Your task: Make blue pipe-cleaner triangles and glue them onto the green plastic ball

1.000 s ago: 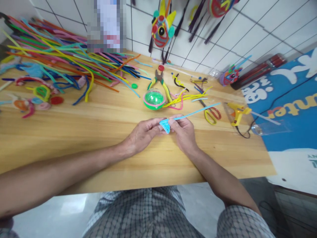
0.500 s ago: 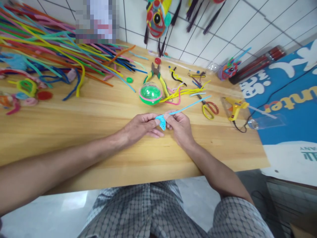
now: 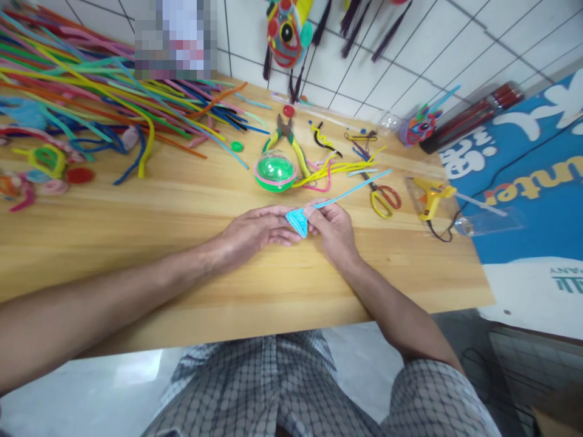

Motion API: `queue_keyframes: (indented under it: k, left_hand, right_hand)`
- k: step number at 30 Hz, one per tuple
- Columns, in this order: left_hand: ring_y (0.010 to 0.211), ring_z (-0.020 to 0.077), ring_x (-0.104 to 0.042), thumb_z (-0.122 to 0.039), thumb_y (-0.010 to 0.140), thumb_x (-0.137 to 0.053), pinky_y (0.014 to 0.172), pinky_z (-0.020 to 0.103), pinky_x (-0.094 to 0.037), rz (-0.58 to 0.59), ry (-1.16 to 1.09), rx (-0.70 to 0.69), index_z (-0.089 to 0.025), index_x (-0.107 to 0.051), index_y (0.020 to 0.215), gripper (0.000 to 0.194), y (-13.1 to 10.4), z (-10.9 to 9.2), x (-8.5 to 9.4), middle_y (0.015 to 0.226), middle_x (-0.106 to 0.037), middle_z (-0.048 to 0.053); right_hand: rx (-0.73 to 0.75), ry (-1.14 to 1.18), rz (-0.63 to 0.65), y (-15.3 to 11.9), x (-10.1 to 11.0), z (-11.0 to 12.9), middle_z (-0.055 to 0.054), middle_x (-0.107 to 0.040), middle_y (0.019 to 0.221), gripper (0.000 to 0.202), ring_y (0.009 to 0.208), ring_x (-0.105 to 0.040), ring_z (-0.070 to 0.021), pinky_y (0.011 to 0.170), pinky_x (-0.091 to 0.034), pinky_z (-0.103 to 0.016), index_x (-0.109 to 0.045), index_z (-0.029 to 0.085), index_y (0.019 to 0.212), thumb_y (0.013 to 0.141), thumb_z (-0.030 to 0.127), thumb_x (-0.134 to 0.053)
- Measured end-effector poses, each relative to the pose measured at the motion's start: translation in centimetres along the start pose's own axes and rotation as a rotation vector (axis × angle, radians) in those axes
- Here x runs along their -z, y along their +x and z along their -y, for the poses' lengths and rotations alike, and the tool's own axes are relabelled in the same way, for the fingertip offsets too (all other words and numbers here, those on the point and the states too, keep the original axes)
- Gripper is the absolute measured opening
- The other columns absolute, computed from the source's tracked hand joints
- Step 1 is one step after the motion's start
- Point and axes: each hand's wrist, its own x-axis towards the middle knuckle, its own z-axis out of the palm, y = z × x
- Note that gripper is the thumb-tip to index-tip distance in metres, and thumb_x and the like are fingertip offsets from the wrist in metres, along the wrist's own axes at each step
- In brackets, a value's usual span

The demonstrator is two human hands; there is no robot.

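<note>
Between my hands is a light blue pipe cleaner (image 3: 297, 221), coiled into a small flat triangle with a long free tail running up to the right. My right hand (image 3: 334, 233) is closed on it, pinching the triangle's right upper corner where the tail leaves. Stretched out behind and beside the triangle's left side, the fingers of my left hand (image 3: 262, 229) touch it; the thumb is off its front face. Just beyond the hands sits a clear-topped green ball (image 3: 276, 172) with a pink band, next to green-and-yellow-handled pliers (image 3: 286, 130).
Many coloured pipe cleaners (image 3: 113, 91) are heaped at the left back. Yellow pipe cleaners (image 3: 344, 169), scissors (image 3: 383, 201) and a yellow glue gun (image 3: 432, 197) with a black cord lie to the right. Lion-head ornaments (image 3: 286, 36) hang by the tiled wall. The table edge (image 3: 273, 332) is near my lap.
My left thumb has come off the front of the blue triangle, so more of its face shows. My right hand keeps its pinch, and the tail has tilted up slightly.
</note>
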Motion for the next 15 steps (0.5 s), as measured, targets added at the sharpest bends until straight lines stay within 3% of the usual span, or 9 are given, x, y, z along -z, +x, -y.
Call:
queue_keyframes:
  k: [9,15]
  left_hand:
    - [0.065,0.0113,-0.069,-0.032,0.080,-0.085,0.060,0.022,-0.050,0.141,-0.003,-0.001,-0.018,-0.065,0.100,0.031,-0.36,-0.09,-0.03,0.083,-0.074,0.001]
    - [0.050,0.0043,-0.051,-0.021,0.073,-0.085,0.049,0.018,-0.037,0.042,0.090,-0.035,-0.017,-0.060,0.085,0.027,-0.31,-0.22,-0.15,0.078,-0.072,-0.001]
  right_hand:
    - [-0.047,0.111,0.077,-0.29,-0.22,-0.32,0.006,-0.059,0.061,0.039,0.053,-0.047,-0.0084,0.049,-0.033,-0.023,-0.067,0.021,0.085,0.072,0.053,-0.085]
    - [-0.052,0.126,-0.026,-0.07,0.28,0.61,0.007,-0.055,0.057,0.038,0.050,-0.044,-0.0079,0.049,-0.033,-0.023,-0.066,0.021,0.082,0.070,0.051,-0.086]
